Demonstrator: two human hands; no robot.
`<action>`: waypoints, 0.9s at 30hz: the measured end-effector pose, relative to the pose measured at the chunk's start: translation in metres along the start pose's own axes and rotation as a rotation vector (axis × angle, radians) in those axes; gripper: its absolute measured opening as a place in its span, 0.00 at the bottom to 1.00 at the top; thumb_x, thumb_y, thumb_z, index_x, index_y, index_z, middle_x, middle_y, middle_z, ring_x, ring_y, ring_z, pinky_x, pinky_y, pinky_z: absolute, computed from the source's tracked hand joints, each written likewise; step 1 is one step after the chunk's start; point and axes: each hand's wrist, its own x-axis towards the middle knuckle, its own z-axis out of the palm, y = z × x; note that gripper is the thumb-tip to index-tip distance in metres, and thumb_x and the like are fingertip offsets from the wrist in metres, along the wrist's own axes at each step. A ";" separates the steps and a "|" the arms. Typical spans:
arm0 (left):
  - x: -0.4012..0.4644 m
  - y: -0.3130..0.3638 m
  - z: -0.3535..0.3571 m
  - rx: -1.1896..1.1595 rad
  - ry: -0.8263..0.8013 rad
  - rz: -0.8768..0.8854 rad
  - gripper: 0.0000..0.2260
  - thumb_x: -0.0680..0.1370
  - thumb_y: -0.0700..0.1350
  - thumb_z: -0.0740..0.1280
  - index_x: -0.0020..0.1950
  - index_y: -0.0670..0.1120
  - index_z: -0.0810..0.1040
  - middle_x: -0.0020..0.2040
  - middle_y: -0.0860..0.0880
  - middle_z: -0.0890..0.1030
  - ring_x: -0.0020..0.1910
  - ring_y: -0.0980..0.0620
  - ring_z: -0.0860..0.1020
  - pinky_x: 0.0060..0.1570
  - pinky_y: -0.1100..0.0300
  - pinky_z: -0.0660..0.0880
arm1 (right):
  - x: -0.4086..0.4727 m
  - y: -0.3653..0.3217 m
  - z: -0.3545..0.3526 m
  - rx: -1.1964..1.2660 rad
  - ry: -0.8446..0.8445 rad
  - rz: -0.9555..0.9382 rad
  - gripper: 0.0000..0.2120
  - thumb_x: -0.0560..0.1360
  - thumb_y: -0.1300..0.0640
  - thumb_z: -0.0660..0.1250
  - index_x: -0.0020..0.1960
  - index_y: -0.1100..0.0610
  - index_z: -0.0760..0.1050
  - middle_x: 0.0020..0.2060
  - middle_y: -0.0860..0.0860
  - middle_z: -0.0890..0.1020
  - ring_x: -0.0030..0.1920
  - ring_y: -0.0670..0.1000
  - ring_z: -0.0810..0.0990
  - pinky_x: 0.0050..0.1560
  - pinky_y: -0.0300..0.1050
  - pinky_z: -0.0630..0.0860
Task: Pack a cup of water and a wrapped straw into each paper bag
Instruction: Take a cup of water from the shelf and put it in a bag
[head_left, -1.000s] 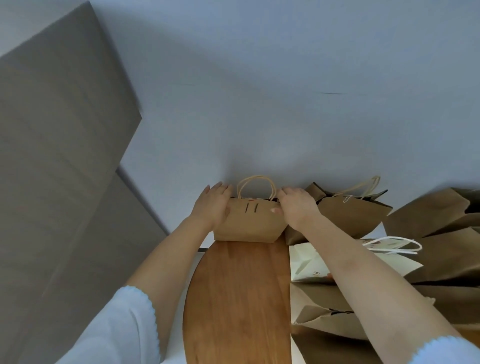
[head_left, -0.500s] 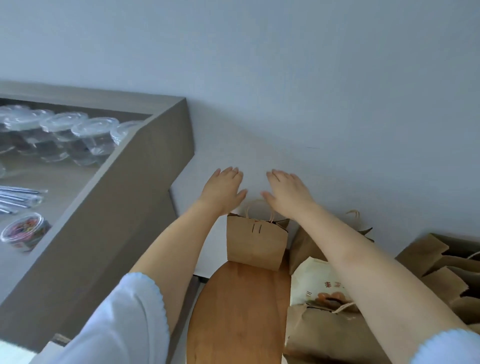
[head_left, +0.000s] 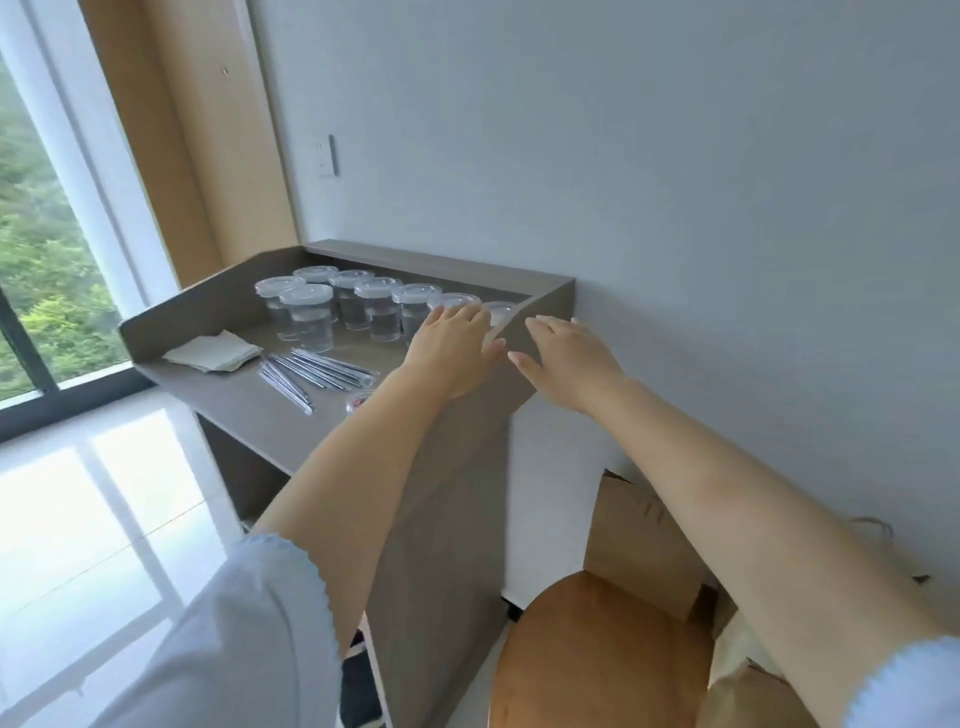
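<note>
Several clear lidded cups of water (head_left: 310, 318) stand in rows on the grey desk (head_left: 249, 410) at the left. In front of them lies a bunch of wrapped straws (head_left: 311, 371). My left hand (head_left: 452, 348) hovers with straight fingers over the desk's right end, above the nearest cups. My right hand (head_left: 569, 356) is held flat just beyond the desk's raised side wall, holding nothing. A brown paper bag (head_left: 641, 545) stands below on the far end of a wooden stool (head_left: 597, 654), partly hidden by my right forearm.
A folded white napkin stack (head_left: 215, 352) lies at the desk's left, and a small round container (head_left: 359, 402) sits by the straws. More paper bags (head_left: 753, 696) crowd the lower right. The grey wall is close behind, a window at far left.
Both hands have left the brown bag and risen up to the desk's right end. My view has swung up and left, so the cups and straws are now in full sight.
</note>
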 end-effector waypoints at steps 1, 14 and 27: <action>-0.010 -0.019 -0.004 -0.006 0.012 -0.029 0.20 0.83 0.51 0.53 0.71 0.42 0.66 0.74 0.47 0.64 0.75 0.50 0.57 0.74 0.55 0.48 | 0.006 -0.018 0.000 0.006 0.005 -0.022 0.24 0.81 0.47 0.53 0.70 0.61 0.64 0.69 0.55 0.69 0.70 0.54 0.65 0.72 0.49 0.55; -0.153 -0.246 -0.020 0.058 -0.078 -0.272 0.22 0.83 0.52 0.53 0.74 0.43 0.63 0.75 0.48 0.62 0.75 0.50 0.57 0.74 0.55 0.49 | 0.052 -0.244 0.044 0.034 -0.100 -0.106 0.23 0.82 0.46 0.53 0.70 0.60 0.63 0.69 0.55 0.69 0.70 0.54 0.65 0.73 0.49 0.54; -0.091 -0.386 0.040 0.014 -0.158 -0.293 0.21 0.82 0.54 0.54 0.69 0.43 0.68 0.69 0.47 0.70 0.71 0.48 0.64 0.72 0.52 0.55 | 0.198 -0.298 0.121 -0.035 -0.138 -0.092 0.25 0.81 0.45 0.54 0.72 0.60 0.62 0.69 0.54 0.69 0.70 0.53 0.65 0.73 0.51 0.54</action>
